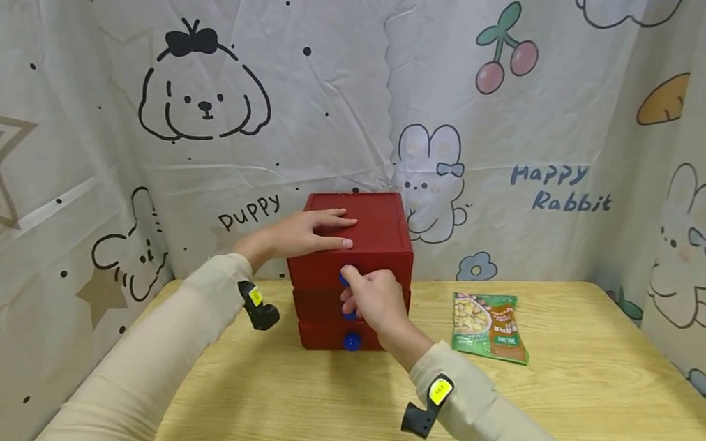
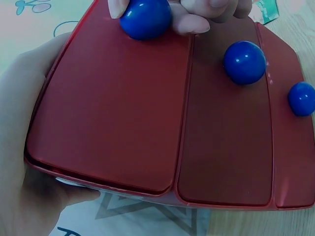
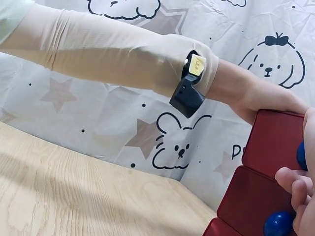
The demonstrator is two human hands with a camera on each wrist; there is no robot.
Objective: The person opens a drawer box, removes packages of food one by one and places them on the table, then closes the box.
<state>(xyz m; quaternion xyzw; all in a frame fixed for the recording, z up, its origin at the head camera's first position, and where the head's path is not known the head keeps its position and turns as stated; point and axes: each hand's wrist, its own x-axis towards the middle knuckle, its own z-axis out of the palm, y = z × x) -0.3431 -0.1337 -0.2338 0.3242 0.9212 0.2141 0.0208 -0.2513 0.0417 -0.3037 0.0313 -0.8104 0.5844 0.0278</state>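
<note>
A red box with three stacked drawers (image 1: pixel 374 224) stands on the table, each drawer front bearing a round blue knob. My left hand (image 1: pixel 303 233) rests on its top near the left front edge, fingers extended. At the front, my right hand (image 1: pixel 379 298) pinches the top drawer's blue knob (image 2: pixel 146 18) between thumb and fingers, the other fingers curled beneath. Below it the middle blue knob (image 2: pixel 244 62) and the bottom blue knob (image 1: pixel 352 341) are untouched. In the right wrist view, my curled fingers (image 3: pixel 298 189) overlap the drawer fronts.
A green and brown snack packet (image 1: pixel 490 327) lies flat on the wooden table (image 1: pixel 563 407), right of the box. Close behind and to the sides hangs a pale printed cloth (image 1: pixel 338 107). Black cameras are strapped to both wrists.
</note>
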